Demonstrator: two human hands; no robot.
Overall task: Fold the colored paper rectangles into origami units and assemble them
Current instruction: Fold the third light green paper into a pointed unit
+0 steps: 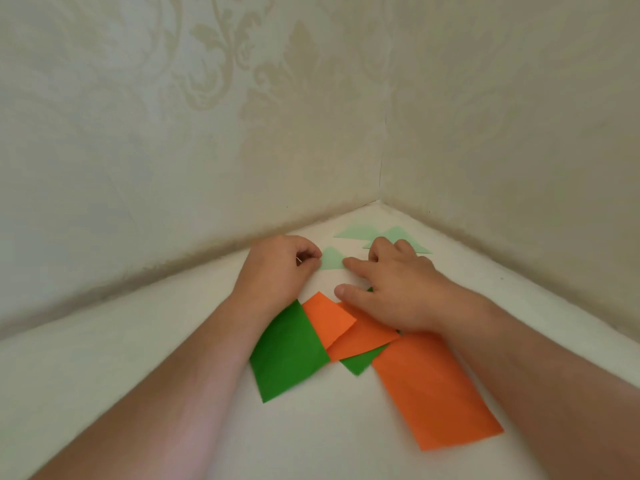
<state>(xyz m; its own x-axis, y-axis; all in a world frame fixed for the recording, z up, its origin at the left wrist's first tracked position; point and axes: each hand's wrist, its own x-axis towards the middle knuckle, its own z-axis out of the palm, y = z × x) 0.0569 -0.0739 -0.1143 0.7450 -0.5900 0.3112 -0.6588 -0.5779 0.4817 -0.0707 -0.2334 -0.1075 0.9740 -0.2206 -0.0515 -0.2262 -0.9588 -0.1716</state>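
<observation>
Where the two patterned walls (pixel 207 116) meet, a white surface (pixel 156 341) runs into the corner, and all the paper lies on it. Nearest the viewer on the right is the large orange rectangle (pixel 436 389), flat, its long axis running from the near right up toward the middle. Left of it lies the dark green rectangle (pixel 289 355), tilted, one corner pointing down toward the viewer. Between them two smaller orange pieces (pixel 346 327) overlap each other, with a second dark green sheet (pixel 360 363) poking out from under them, its tip pointing toward the viewer.

Farther back, near the corner, are pale green folded triangles (pixel 356 232), their points aimed toward the walls; how many there are is hard to tell behind the fingers. A smaller pale green triangular unit (pixel 330 259) sits between the two hands, apex pointing away from the viewer.

At its left edge the left hand (pixel 277 268) has its fingers curled and appears to pinch the unit. The right hand (pixel 391 289) lies spread, index fingertip touching the unit's right corner, palm over the orange pieces.
</observation>
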